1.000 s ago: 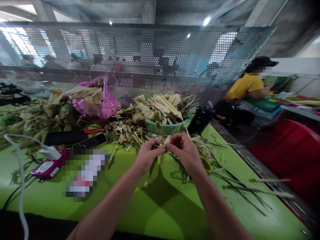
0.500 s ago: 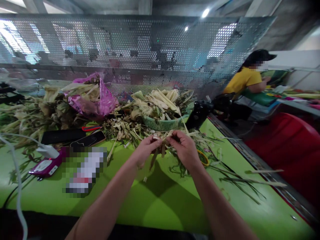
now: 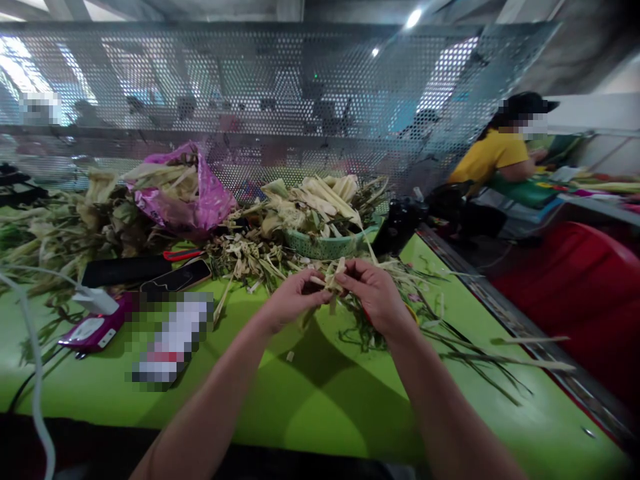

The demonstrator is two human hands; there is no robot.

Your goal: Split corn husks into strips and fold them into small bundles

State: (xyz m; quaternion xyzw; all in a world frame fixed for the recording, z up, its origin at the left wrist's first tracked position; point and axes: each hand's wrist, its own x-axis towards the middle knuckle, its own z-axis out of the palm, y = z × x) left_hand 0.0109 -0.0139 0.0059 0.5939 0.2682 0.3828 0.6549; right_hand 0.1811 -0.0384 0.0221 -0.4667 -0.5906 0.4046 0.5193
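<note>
Between my two hands, above the green table [image 3: 320,407], is a small folded piece of pale corn husk [image 3: 334,275]. My left hand [image 3: 296,297] pinches its left side, with a short end of husk showing at the fingers. On the other side my right hand [image 3: 373,293] grips the husk between thumb and forefinger. A green plastic basket [image 3: 325,248] piled with dried husks [image 3: 330,200] stands just beyond my hands. Loose scraps and stems [image 3: 250,257] lie around its base. Under my right hand a yellow ring-shaped thing is partly hidden.
At left are a pink bag [image 3: 213,200] of husks, phones [image 3: 177,277], red-handled tool [image 3: 183,255] and purple power strip [image 3: 95,327] with white cable. A black bottle [image 3: 400,223] stands right of the basket. Behind is a perforated metal screen [image 3: 300,80]. A person in yellow [image 3: 493,160] sits at right.
My hands have turned and folded the husk, so the strip ends that hung below are now mostly gathered at my fingers. The view has tilted slightly downward.
</note>
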